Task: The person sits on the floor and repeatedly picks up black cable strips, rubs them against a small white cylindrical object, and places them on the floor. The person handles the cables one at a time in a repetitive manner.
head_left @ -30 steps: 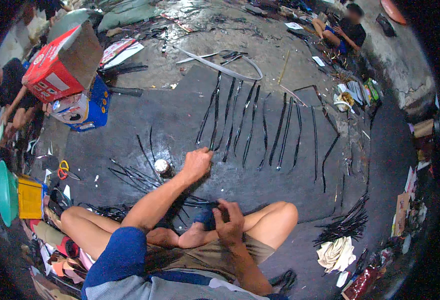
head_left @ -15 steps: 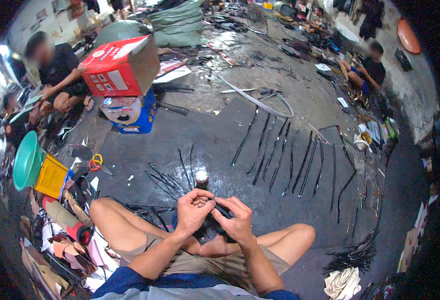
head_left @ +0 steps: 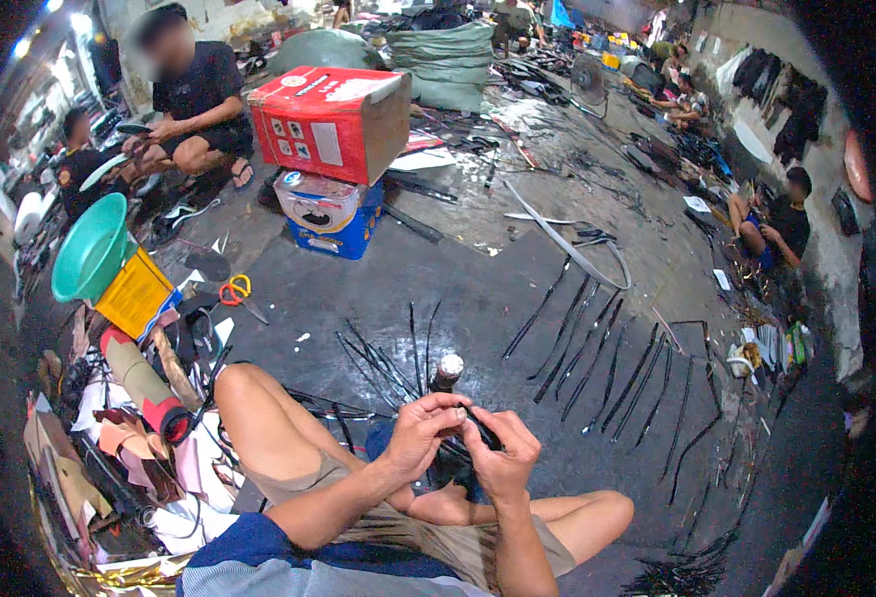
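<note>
Over my crossed legs, my left hand [head_left: 423, 435] and my right hand [head_left: 505, 456] meet with their fingertips together. A narrow black piece [head_left: 485, 428], perhaps a strap, is gripped in my right hand. The left thumb and fingers pinch at its end; what lies exactly between them is too small to make out. Just beyond my hands stands a small dark container with a whitish top [head_left: 448, 370]. A fan of thin black strips [head_left: 373, 360] lies left of it on the dark mat. More black strips [head_left: 607, 368] lie in a row to the right.
A red carton [head_left: 323, 124] sits on a blue box [head_left: 333, 224] ahead. At left are orange-handled scissors [head_left: 236, 291], a green basin [head_left: 92, 249], a yellow container [head_left: 137, 292] and scraps [head_left: 144, 453]. Co-workers sit at left [head_left: 199, 99] and right [head_left: 778, 219].
The view has swung, so the scene sits further right and more of the room's far end shows. My hands stay together, the black piece showing more plainly in the right.
</note>
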A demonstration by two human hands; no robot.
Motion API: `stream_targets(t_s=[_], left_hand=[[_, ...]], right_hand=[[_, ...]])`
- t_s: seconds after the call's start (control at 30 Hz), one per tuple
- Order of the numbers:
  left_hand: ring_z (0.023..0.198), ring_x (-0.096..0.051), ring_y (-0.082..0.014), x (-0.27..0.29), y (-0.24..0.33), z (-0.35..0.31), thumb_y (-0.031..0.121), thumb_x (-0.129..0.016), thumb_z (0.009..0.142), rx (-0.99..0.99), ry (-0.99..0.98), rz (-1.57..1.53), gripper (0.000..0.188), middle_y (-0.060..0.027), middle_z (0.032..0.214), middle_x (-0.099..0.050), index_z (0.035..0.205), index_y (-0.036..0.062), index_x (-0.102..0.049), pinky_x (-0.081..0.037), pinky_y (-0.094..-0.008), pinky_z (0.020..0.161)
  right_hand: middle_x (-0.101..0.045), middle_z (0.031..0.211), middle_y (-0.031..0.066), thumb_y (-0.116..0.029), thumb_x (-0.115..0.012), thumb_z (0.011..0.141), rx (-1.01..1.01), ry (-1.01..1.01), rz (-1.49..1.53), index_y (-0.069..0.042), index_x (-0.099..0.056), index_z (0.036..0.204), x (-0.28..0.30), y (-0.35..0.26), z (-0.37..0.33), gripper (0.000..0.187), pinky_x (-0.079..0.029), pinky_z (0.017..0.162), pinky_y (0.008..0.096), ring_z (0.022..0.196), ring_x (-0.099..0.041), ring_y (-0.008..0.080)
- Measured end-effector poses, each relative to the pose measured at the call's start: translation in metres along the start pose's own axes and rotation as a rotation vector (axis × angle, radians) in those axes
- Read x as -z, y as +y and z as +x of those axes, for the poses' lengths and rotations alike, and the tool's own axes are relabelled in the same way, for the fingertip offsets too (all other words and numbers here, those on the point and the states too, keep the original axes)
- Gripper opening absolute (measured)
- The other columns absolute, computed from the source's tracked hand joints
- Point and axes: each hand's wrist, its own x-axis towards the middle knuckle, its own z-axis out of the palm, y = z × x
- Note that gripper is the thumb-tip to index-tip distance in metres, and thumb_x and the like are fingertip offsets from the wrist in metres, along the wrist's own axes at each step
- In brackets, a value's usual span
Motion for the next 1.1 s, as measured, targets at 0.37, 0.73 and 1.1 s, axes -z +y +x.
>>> stream_targets(t_s=[0.37,0.73,1.1], left_hand=[[0.085,-0.065,-0.0135,-0.006,0.029,0.008,0.002,-0.072,0.092,-0.12,-0.063,0.101,0.007,-0.0059,0.092,-0.071,0.098,-0.0002,-0.071,-0.052,-0.0282,0.082],[0.073,-0.063,-0.012,0.051,0.14,0.08,0.007,-0.071,0.092,-0.291,0.183,0.223,0.008,-0.0035,0.089,-0.071,0.099,0.0024,-0.071,-0.052,-0.0277,0.068],[0.055,-0.057,-0.0158,0.215,0.156,0.189,0.014,-0.076,0.091,-0.097,0.64,0.352,0.017,-0.0054,0.068,-0.06,0.083,0.0049,-0.064,-0.043,-0.027,0.047]], right_hand=[[-0.07,0.074,0.0102,-0.001,-0.084,0.077,0.142,-0.062,-0.007,-0.001,-0.076,0.09,0.014,-0.027,0.012,0.016,-0.049,0.055,0.0307,0.061,-0.065,0.0195],[-0.072,0.076,0.0108,-0.002,-0.085,0.077,0.094,-0.17,-0.052,0.0,-0.077,0.093,0.029,-0.026,-0.037,0.018,-0.053,0.057,0.0303,0.062,-0.068,0.0202],[-0.073,0.084,0.0129,-0.009,-0.081,0.084,-0.191,-0.252,-0.032,-0.001,-0.075,0.093,0.073,0.017,-0.122,0.014,-0.057,0.066,0.037,0.075,-0.072,0.0284]])
